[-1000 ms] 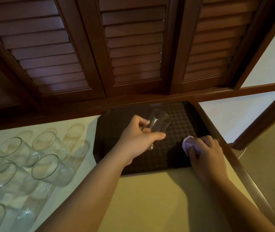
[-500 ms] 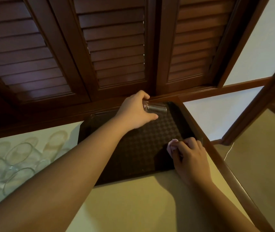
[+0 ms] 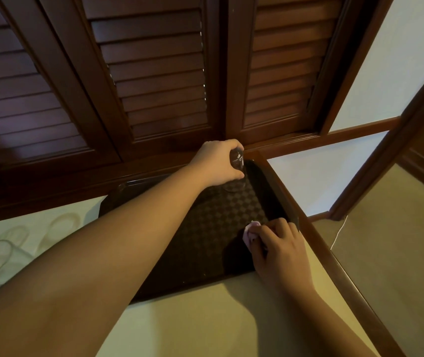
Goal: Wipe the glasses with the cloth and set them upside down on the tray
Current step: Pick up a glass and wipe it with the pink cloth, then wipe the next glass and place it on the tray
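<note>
Our left hand [image 3: 217,161] grasps the clear drinking glass [image 3: 236,167], rim down at the dark checkered tray's [image 3: 205,228] far right corner; right hand [image 3: 277,248] clenches the pink cloth [image 3: 250,231]. No readable writing.

Left hand [image 3: 217,161] around glass [image 3: 237,166] over tray [image 3: 205,228]

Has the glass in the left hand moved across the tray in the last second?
Yes. The glass went from mid-tray to the tray's far right corner, by the shutters, gripped by the left hand.
</note>
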Demonstrator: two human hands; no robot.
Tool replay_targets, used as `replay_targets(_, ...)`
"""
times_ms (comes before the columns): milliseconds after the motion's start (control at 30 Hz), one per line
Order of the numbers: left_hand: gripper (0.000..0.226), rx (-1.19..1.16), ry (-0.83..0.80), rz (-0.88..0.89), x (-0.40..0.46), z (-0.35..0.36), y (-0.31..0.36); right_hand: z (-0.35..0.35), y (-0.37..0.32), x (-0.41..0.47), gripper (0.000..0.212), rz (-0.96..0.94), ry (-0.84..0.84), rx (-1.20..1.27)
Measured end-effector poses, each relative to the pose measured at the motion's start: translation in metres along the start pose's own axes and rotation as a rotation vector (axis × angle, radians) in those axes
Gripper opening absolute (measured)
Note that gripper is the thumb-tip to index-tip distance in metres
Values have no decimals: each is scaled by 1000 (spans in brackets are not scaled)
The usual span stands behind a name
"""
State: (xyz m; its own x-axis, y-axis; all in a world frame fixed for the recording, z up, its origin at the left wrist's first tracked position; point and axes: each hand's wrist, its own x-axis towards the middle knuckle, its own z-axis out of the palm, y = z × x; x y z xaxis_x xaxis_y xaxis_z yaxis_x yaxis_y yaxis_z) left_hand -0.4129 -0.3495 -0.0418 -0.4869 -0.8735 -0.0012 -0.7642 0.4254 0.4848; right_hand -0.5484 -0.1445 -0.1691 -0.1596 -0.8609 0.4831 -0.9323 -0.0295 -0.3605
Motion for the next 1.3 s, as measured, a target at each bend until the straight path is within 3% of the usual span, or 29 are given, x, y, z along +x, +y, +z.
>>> replay_targets(400, 81, 9, 12, -7, 27, 13, 6, 0, 1, 0, 8, -10, 24, 11)
replay_targets(700, 108, -32, 52, -132, -4, -2, 18, -3, 0, 0, 8, 4, -10, 24)
replay_targets(833, 74, -199, 208, -133, -63, -21, 34, -9, 2, 2, 13, 19, -29, 46)
replay_targets(1000, 31, -357, 221, -73, -168, -22, 44, -26, -9, 3, 21, -50, -36, 98)
replay_targets(1133, 22, -374, 230, -88, -243, -20, 37, -47, -51, 10, 24, -86, 51, 152)
replay_targets(1300, 17, -406, 400, -168, -322, -40, 10, -58, -137, 1, 27, -292, 5, 396)
